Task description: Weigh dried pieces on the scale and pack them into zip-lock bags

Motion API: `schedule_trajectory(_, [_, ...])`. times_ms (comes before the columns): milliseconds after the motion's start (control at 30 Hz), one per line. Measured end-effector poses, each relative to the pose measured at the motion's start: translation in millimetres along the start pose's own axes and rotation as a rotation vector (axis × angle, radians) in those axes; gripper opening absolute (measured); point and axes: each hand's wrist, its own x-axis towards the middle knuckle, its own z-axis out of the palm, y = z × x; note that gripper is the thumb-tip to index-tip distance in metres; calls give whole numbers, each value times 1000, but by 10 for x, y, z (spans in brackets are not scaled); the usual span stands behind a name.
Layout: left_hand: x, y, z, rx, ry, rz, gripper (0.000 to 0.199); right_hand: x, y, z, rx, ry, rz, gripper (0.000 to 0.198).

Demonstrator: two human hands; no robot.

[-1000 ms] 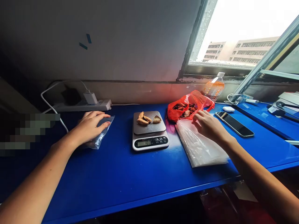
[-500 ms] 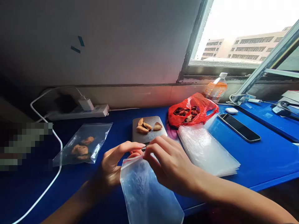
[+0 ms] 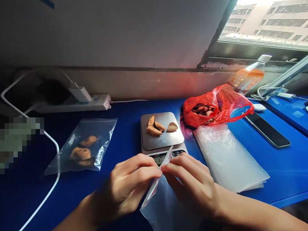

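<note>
While the left hand (image 3: 132, 183) and right hand (image 3: 193, 179) pinch a clear bag (image 3: 161, 205), they partly hide the scale (image 3: 161, 141).

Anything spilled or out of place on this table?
No spill visible; four dried pieces sit on the scale. One oddity: the white cable trails loosely, crossing the filled bag's near-left corner in this view. Can't tell if they touch.

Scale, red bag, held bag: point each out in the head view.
Scale (image 3: 166, 140), head view: bare metal of its plate.
Red bag (image 3: 225, 95), head view: crumpled upper plastic.
Held bag (image 3: 166, 205), head view: clear body below its red-lined edge.
</note>
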Motion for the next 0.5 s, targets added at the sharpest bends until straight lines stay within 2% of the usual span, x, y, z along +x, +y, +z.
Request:
schedule_trajectory(233, [17, -1, -3, -24, -38, 15, 24, -43, 47, -42, 33, -37, -73, 22])
schedule_trajectory(500, [-10, -1, 5, -45, -20, 86, 32, -23, 18, -136, 57, -132, -96, 30])
